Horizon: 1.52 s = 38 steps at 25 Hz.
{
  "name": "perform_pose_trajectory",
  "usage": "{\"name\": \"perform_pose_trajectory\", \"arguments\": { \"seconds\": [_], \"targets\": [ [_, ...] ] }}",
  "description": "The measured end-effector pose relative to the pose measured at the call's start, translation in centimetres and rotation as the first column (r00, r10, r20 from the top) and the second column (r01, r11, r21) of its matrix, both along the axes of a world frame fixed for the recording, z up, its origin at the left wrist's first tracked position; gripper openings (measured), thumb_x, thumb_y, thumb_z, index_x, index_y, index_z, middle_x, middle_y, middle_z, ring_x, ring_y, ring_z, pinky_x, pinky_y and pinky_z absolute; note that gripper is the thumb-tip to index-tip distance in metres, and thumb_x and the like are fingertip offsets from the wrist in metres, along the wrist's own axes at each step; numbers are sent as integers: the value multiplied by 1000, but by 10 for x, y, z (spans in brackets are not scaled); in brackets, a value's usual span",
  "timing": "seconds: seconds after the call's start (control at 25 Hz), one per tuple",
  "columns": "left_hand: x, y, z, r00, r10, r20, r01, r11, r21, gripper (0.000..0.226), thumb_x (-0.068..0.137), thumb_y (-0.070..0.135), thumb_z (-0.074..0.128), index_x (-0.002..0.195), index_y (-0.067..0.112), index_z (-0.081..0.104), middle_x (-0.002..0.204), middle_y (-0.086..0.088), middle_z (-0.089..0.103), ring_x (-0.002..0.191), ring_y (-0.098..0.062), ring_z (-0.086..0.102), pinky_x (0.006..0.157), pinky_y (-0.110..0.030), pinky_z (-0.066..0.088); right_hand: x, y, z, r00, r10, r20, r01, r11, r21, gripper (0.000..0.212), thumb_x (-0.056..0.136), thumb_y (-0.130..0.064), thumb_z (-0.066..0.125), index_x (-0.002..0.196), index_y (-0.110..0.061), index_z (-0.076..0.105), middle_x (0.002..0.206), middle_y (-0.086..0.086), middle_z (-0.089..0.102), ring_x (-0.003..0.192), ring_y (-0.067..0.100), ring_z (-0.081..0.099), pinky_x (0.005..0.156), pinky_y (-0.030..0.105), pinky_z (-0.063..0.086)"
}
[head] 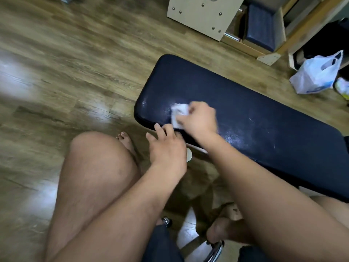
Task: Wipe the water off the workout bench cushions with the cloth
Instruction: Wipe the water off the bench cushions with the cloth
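R hand [198, 120] gripped white cloth [178, 114] on wet navy cushion [245, 110], L hand [166, 146] loose-fingered, empty, at cushion's near edge

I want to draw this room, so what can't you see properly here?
All in the head view:
The cloth: mostly under the right hand.
The bench cushion: right end cut off by the picture edge.
The plastic bag: contents hidden inside it.
The water: only a blurry shine.

Both bare forearms reach forward, right hand [199, 120] palm-down with fingers curled round the cloth [178, 114], left hand [167, 148] just beside it, nearer the body, fingers loosely straight and slightly spread.
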<state>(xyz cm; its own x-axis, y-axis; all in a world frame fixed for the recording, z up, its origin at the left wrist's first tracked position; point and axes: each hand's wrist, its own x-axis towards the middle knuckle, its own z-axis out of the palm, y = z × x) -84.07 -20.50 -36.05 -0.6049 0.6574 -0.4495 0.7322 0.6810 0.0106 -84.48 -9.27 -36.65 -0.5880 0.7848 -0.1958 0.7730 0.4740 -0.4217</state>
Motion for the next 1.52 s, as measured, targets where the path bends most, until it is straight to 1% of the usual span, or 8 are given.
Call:
{"name": "perform_pose_trajectory", "arguments": {
  "seconds": [0.32, 0.64, 0.8, 1.0, 1.16, 1.32, 1.4, 1.52],
  "targets": [
    [3, -1, -16, 996, 79, -42, -70, 978, 194, 66, 80, 29, 67, 135, 9, 38, 138, -15, 32, 134, -38, 27, 103, -53, 36, 275, 168, 30, 711, -629, 315, 538, 775, 332, 53, 66, -60, 53, 72, -8, 63, 83, 23, 66, 70, 37, 62, 69, 44, 58],
    [-6, -42, -14, 968, 247, 40, -235, 845, 481, 47, 83, 16, 54, 127, 12, 37, 129, -12, 43, 125, -33, 43, 95, -49, 42, 48, -27, 2, 979, -184, -90, 189, 981, 51, 25, 74, -37, 67, 66, -15, 61, 67, 10, 66, 68, 31, 60, 60, 28, 48],
    [-7, -43, -6, 905, 424, 30, -385, 790, 477, 37, 93, 14, 42, 129, 8, 37, 130, -16, 45, 124, -35, 44, 94, -48, 43, -17, -69, -7, 972, 88, -216, -116, 986, -121, 29, 76, -26, 66, 60, -12, 46, 61, 5, 48, 60, 27, 39, 53, 26, 31],
    [5, -17, -7, 953, 290, 84, -301, 892, 336, 53, 84, 18, 55, 132, 9, 34, 137, -13, 37, 135, -35, 32, 102, -50, 39, 129, 29, -11, 958, -253, -137, 269, 956, 114, 26, 77, -34, 64, 70, -14, 50, 67, 7, 54, 68, 30, 48, 57, 29, 31],
    [17, 5, 3, 981, 191, -13, -174, 916, 361, 46, 84, 13, 52, 128, 11, 39, 131, -11, 41, 124, -33, 39, 94, -47, 41, 288, 124, 12, 763, -646, 32, 629, 753, 193, 26, 75, -38, 61, 86, -14, 62, 94, 18, 67, 88, 38, 58, 77, 35, 49],
    [60, 37, -7, 949, 13, 315, -163, 875, 456, 34, 88, 20, 54, 121, 14, 51, 124, -7, 56, 117, -29, 52, 96, -37, 44, 318, 106, 11, 642, -730, -233, 722, 678, -135, 30, 69, -34, 74, 84, -10, 68, 85, 8, 71, 78, 26, 64, 72, 34, 49],
    [95, 48, -6, 689, 81, 720, -444, 833, 331, 48, 83, 42, 65, 122, 16, 55, 123, -3, 60, 112, -23, 59, 97, -34, 47, 295, 65, -5, 623, -728, -286, 498, 651, -573, 28, 72, -24, 79, 90, -5, 71, 84, 11, 72, 72, 23, 62, 66, 32, 46],
    [130, 42, -13, 452, 171, 875, -681, 700, 215, 73, 57, 60, 72, 116, 19, 61, 114, 1, 66, 103, -16, 64, 93, -40, 53, 254, 17, -16, 724, -643, -249, 171, 518, -838, 14, 83, -15, 71, 94, -7, 71, 83, 11, 73, 72, 20, 65, 60, 26, 47]
  ]
}}
